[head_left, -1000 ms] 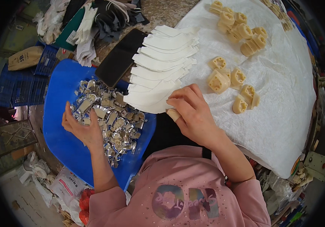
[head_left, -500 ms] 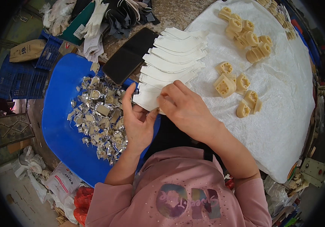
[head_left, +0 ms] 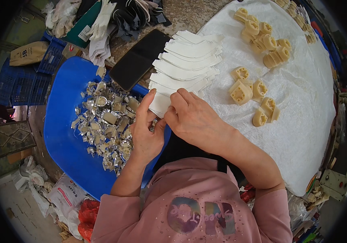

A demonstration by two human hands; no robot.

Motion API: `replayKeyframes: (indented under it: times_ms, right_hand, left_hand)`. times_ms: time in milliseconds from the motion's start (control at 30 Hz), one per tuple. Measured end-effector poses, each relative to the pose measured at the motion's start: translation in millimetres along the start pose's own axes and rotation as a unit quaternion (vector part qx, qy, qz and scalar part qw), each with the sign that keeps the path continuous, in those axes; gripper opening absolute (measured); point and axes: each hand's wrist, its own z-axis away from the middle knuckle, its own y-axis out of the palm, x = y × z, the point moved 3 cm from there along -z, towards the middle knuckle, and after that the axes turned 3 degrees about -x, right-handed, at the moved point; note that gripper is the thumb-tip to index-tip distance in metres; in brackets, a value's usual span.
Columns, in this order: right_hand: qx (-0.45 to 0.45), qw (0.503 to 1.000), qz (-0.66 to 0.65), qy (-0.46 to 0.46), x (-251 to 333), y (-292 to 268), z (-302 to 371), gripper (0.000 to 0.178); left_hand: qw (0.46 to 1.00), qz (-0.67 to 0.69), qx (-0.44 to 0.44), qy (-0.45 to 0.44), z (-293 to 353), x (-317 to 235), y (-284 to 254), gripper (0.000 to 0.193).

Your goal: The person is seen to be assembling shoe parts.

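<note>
Several curved white strips (head_left: pixel 185 73) lie overlapped like shingles in a row in front of me, with small notches along their edges. My left hand (head_left: pixel 145 135) holds the nearest white strip (head_left: pixel 160 103) at its left end, the thumb near its lower edge and the index finger stretched up along its side. My right hand (head_left: pixel 195 119) is closed in a pinch at the near edge of that same strip, close to the left thumb. Its fingertips are partly hidden, so whatever small thing may be between them does not show.
Left of my hands stands a blue tub (head_left: pixel 62 129) holding many small shiny metal-and-beige pieces (head_left: pixel 109 118). A dark phone (head_left: pixel 139 60) lies behind it. To the right, a white woven sack (head_left: pixel 299 101) carries beige ring-like pieces (head_left: pixel 241 93). White gloves (head_left: pixel 100 24) hang at the back.
My right hand has shifted slightly left and down, its fingers more bunched. The left hand has barely moved. The nearest strip has shifted a little to the right.
</note>
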Motion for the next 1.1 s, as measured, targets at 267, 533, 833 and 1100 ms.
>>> replayKeyframes:
  times_ms: [267, 533, 833, 1100]
  right_hand:
    - [0.014, 0.999, -0.043, 0.004, -5, -4, -2, 0.012]
    - [0.004, 0.997, -0.058, 0.044, -7, 1, 0, 0.014]
    - [0.009, 0.992, -0.108, 0.071, -13, -5, -2, 0.015]
    - [-0.110, 0.856, -0.392, 0.319, -47, 1, 16, 0.013]
  left_hand:
    - [0.998, 0.053, 0.014, -0.010, -1, 1, 0, 0.067]
    - [0.999, 0.006, -0.006, 0.031, -2, -2, 3, 0.065]
    - [0.999, -0.025, 0.031, 0.017, -1, -5, 3, 0.061]
    - [0.994, 0.103, -0.010, -0.032, -3, -1, -1, 0.059]
